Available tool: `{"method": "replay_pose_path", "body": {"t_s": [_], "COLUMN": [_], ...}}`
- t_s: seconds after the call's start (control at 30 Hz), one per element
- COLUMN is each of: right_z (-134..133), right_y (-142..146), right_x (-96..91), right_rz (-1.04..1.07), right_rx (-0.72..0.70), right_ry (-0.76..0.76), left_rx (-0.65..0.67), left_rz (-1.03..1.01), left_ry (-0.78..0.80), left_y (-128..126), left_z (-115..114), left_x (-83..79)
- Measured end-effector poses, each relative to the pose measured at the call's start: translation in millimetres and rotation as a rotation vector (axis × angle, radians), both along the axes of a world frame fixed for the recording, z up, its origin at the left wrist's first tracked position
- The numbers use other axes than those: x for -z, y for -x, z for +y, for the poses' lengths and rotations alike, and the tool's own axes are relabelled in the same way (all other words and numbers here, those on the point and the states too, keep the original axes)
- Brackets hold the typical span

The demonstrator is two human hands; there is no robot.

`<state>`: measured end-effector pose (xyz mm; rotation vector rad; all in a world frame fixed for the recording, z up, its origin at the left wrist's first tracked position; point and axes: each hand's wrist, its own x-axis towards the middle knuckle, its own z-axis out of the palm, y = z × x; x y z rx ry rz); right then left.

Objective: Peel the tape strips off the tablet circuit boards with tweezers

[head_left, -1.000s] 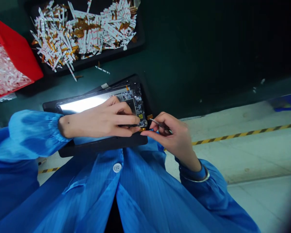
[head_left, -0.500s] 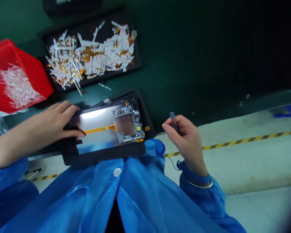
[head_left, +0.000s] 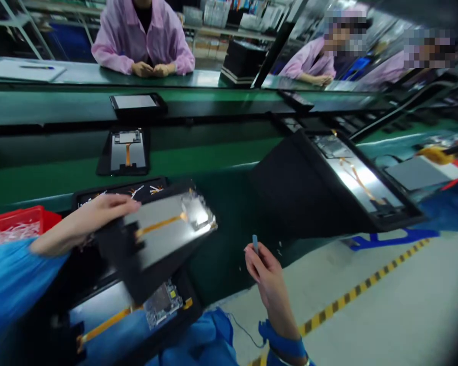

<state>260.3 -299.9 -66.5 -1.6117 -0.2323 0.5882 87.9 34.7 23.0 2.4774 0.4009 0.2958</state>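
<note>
My left hand grips the far edge of a black tablet assembly and holds it lifted and tilted above the bench; its silver back plate, orange flex cable and circuit board face up. Under it lies another open tablet assembly with the same orange cable and a circuit board. My right hand hovers to the right, fingers closed round a thin grey tool that points upward. Blue sleeves cover both arms.
A red bin of white scraps and a black tray of strips sit at left. Further tablets lie on the green conveyor. A black stack leans at right. People in pink coats sit across the line.
My head has risen from the bench to the whole line. My left hand has lifted the top tablet assembly off the one beneath. My right hand has drawn away with its tool.
</note>
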Motion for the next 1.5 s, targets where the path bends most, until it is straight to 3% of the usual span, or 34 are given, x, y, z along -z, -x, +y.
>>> {"method": "replay_pose_path", "body": {"t_s": [0.07, 0.2, 0.3, 0.37, 0.43, 0.5, 0.6, 0.67, 0.77, 0.87, 1.0, 1.13, 1.33, 1.5], "right_z": [2.8, 13.5, 16.9, 16.0, 15.7, 18.9, 34.6, 52.2, 83.7, 111.3, 129.7, 131.6, 127.3, 121.5], "right_y": [-4.4, -4.0, -1.1, 0.0, 0.0, -0.4, -0.3, 1.0, 6.0, 14.9, 30.0, 41.9, 49.0, 55.7], "right_x": [0.8, -0.9, -1.5, -0.4, 1.2, 1.5, -2.7, -8.3, -17.1, -22.3, -25.2, -27.0, -23.1, -29.1], "right_rz": [0.003, 0.016, 0.035, 0.056, 0.077, 0.097, 0.119, 0.08, -0.069, -0.141, -0.175, -0.215, -0.279, -0.388], "right_rx": [0.023, -0.014, -0.059, -0.08, -0.101, -0.132, -0.225, -0.36, -0.622, -0.775, -0.873, -0.903, -0.906, -0.821], "right_ry": [-0.02, -0.037, -0.019, 0.004, 0.025, 0.036, 0.048, 0.073, 0.1, 0.085, 0.072, 0.081, 0.096, 0.057], "left_rx": [-0.101, -0.224, -0.18, -0.118, -0.05, 0.009, 0.057, 0.046, 0.012, 0.044, 0.111, 0.145, 0.205, 0.139], "left_rz": [0.091, 0.118, 0.104, 0.111, 0.124, 0.14, 0.175, 0.215, 0.308, 0.342, 0.304, 0.263, 0.228, 0.21], "left_ry": [0.192, 0.374, 0.442, 0.467, 0.472, 0.431, 0.247, 0.079, -0.112, -0.234, -0.372, -0.494, -0.573, -0.533], "left_y": [-59.6, -169.2, -214.8, -222.2, -211.4, -183.0, -113.1, -59.0, 9.5, 46.9, 60.0, 58.0, 49.9, 54.5], "left_z": [-0.9, -10.5, -22.0, -25.5, -22.4, -13.9, -2.8, -3.1, -13.5, -26.3, -35.4, -34.7, -41.4, -57.4], "left_x": [6.3, 18.2, 15.8, 10.3, 1.3, -11.2, -29.4, -31.6, -12.4, 19.6, 49.8, 63.8, 72.2, 61.7]}}
